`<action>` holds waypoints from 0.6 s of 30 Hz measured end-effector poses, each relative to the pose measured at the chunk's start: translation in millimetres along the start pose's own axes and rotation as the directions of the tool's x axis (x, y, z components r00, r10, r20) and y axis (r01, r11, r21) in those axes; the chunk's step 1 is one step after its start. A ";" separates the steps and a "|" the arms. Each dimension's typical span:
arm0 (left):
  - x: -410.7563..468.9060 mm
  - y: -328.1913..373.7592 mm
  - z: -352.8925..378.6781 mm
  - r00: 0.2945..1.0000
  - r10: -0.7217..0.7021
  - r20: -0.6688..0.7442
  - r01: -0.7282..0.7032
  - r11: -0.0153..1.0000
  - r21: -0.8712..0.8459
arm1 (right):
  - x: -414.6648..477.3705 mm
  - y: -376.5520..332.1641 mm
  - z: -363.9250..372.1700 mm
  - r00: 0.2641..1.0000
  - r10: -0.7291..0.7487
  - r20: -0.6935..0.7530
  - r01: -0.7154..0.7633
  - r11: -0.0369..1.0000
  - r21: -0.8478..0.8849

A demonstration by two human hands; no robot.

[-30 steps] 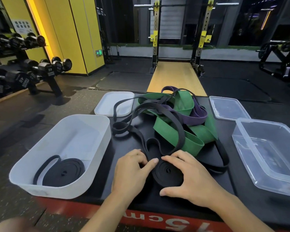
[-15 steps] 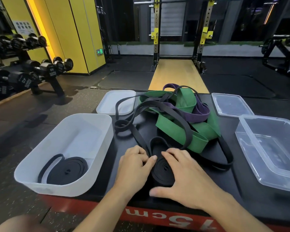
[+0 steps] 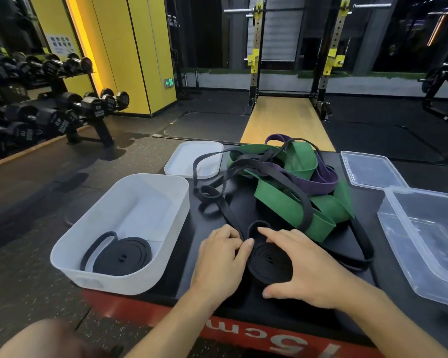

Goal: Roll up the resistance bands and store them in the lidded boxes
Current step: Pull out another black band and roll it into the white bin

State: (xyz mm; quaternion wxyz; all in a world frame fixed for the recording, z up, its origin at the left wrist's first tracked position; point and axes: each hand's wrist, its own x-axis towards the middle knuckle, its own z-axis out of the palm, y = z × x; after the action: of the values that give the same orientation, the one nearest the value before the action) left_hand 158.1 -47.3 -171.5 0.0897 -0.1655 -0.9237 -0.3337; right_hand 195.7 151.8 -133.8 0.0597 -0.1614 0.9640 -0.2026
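Black band, half-coiled flat spiral

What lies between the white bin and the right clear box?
Head view: half-rolled black band, held by left hand and right hand; behind it, green band and purple band.

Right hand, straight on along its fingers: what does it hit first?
The right hand points up and left across the rolled black band. First in line is that band's loose loop at its fingertips; the left hand lies close beside that path, depth unclear.
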 end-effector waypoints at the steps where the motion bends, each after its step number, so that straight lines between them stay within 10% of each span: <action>1: -0.2 -0.6 0.3 1.000 -0.002 -0.001 0.002 1.000 -0.003 | -0.5 3.6 -1.0 0.999 -0.008 0.039 0.005 0.998 0.069; 8: 1.0 -7.8 1.8 0.999 0.011 0.045 -0.011 1.000 -0.004 | -4.5 12.0 -8.2 0.983 -0.019 0.183 -0.032 0.961 0.273; 18: 2.5 -8.3 1.2 0.996 0.014 0.083 -0.016 1.000 0.024 | -5.6 -43.1 7.7 0.948 0.271 -0.166 -0.307 0.914 -0.264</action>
State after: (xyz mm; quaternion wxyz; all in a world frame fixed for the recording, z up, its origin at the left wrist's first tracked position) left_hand 152.6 -51.9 -176.6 0.0559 -0.1851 -0.9293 -0.3145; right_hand 214.8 113.4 -122.8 0.0039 -0.0107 0.9982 -0.0596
